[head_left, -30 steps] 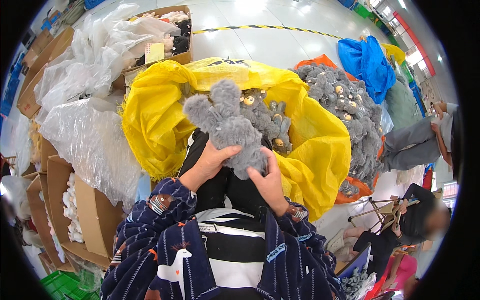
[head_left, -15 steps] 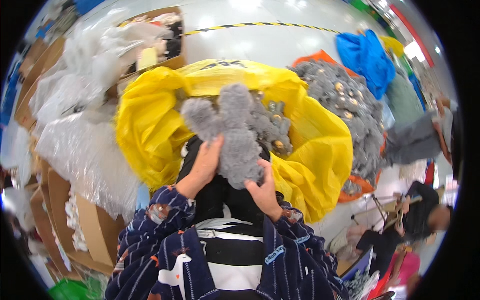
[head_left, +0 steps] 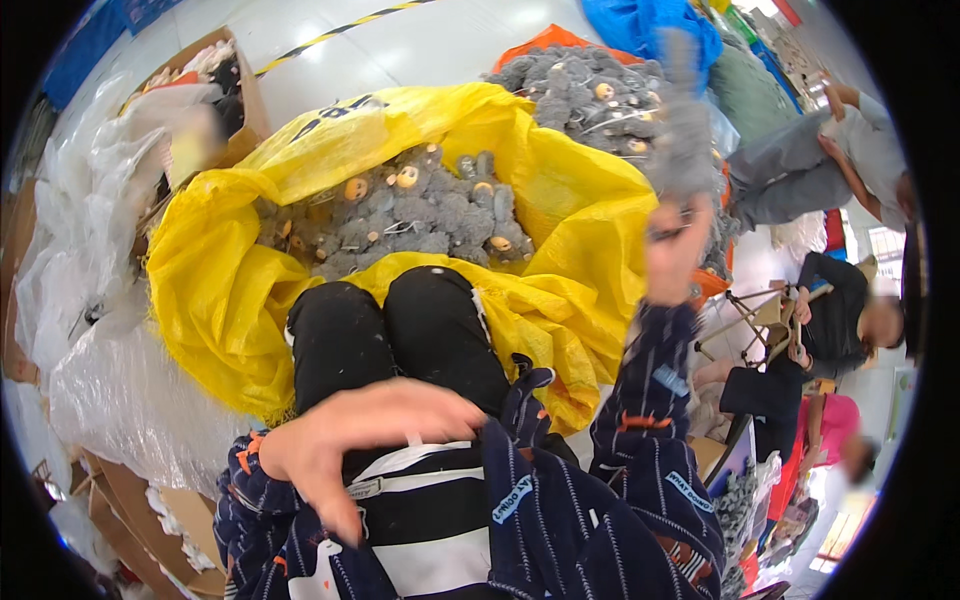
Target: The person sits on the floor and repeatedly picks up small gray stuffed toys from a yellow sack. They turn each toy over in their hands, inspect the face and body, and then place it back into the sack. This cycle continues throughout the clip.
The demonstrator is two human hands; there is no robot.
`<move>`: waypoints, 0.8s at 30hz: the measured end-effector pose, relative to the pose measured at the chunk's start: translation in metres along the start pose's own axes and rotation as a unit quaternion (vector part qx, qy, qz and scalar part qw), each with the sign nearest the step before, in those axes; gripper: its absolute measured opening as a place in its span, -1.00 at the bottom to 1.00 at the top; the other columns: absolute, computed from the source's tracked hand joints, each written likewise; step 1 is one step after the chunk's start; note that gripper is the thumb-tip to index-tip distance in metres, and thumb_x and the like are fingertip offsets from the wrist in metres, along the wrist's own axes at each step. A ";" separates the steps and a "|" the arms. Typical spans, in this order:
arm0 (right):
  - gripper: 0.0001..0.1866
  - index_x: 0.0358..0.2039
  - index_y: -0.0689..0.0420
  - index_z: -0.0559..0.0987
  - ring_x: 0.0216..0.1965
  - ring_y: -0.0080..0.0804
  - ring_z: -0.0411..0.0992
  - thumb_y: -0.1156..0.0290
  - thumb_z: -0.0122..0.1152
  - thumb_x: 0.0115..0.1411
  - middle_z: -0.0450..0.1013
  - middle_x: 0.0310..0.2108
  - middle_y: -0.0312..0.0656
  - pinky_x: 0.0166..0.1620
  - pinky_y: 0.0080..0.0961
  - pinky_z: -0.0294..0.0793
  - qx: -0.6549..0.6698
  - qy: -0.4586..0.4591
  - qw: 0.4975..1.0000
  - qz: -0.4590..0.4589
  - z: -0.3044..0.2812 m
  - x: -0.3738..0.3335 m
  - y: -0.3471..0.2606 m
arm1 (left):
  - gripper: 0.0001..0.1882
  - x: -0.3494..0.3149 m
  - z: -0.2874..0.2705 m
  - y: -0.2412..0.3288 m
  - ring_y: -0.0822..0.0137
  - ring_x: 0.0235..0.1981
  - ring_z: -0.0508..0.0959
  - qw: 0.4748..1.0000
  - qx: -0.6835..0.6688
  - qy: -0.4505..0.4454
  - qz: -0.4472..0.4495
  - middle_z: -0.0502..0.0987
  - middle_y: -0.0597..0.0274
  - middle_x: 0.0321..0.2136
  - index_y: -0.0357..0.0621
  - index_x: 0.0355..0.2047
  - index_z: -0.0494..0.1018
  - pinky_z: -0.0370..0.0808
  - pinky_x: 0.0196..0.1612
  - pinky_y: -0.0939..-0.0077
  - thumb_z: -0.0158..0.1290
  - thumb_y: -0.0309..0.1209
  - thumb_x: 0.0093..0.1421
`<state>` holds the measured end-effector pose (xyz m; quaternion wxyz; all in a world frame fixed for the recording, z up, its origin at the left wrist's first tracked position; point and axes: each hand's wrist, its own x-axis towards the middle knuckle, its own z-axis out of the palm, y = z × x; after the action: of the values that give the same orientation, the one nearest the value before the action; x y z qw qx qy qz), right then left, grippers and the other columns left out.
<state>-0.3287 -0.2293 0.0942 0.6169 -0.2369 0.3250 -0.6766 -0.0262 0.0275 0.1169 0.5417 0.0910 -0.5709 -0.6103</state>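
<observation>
My right hand (head_left: 676, 240) is stretched out to the far right, blurred by motion. A grey plush toy (head_left: 686, 120) is gripped in it and stands up from the fingers, smeared too. Behind and beneath them lies a heap of grey plush toys (head_left: 575, 90) with tan faces, in an orange sack (head_left: 570, 38). Over my lap hovers my left hand (head_left: 370, 430), thumb apart from the fingers, holding nothing. A yellow woven sack (head_left: 210, 290) lies wide open before my knees, with more grey plush toys (head_left: 420, 215) inside.
Clear plastic sheeting (head_left: 130, 370) and a filled cardboard box (head_left: 245, 100) are on the left. A blue sack (head_left: 650, 25) sits at the far right. One person (head_left: 800, 170) stands on the right, and another in black (head_left: 835, 310) is nearby beside a folding stool (head_left: 760, 320).
The plush toy has left my lap, going right and away in my right hand. My left hand let go and drew back toward my body. The view has shifted right.
</observation>
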 end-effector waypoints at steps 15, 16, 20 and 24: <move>-0.72 -0.38 0.26 0.57 -0.54 -0.55 0.38 0.28 0.20 0.00 0.49 -0.52 -0.25 -0.40 -0.60 0.35 -0.584 -0.103 0.795 0.129 -0.169 0.026 0.296 | -0.50 0.061 0.005 -0.036 -0.22 -0.12 0.41 0.955 -0.123 0.081 0.258 0.28 -0.44 -0.06 -0.28 -0.27 0.45 0.44 -0.17 0.12 0.00 -0.01 0.14; -0.70 -0.38 0.27 0.56 -0.52 -0.53 0.40 0.27 0.20 0.00 0.50 -0.52 -0.23 -0.38 -0.58 0.37 -0.604 -0.105 0.784 0.101 -0.183 0.031 0.309 | -0.51 0.064 0.001 -0.038 -0.22 -0.13 0.42 0.952 -0.135 0.100 0.255 0.28 -0.45 -0.07 -0.28 -0.27 0.45 0.44 -0.18 0.13 0.01 -0.02 0.14; -0.45 -0.13 0.32 0.47 -0.16 -0.21 0.45 0.16 0.21 -0.05 0.47 -0.20 0.05 -0.11 -0.43 0.37 -0.649 -0.061 0.749 0.121 -0.189 0.057 0.327 | -0.52 0.064 -0.020 -0.054 -0.24 -0.14 0.42 0.939 -0.163 0.128 0.274 0.27 -0.48 -0.07 -0.30 -0.28 0.45 0.46 -0.18 0.14 0.03 -0.04 0.13; -0.29 0.03 0.32 0.33 0.03 -0.08 0.31 0.11 0.22 -0.06 0.34 -0.02 0.14 0.03 -0.36 0.26 -0.651 -0.068 0.736 0.170 -0.200 0.075 0.353 | -0.52 0.066 -0.035 -0.066 -0.26 -0.15 0.42 0.931 -0.174 0.152 0.282 0.24 -0.49 -0.06 -0.32 -0.28 0.45 0.45 -0.17 0.13 0.03 -0.05 0.13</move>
<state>-0.2418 -0.2842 -0.3054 0.4371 -0.5668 0.6784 -0.1656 -0.0635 -0.0598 0.0866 0.7787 -0.0777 -0.3693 -0.5012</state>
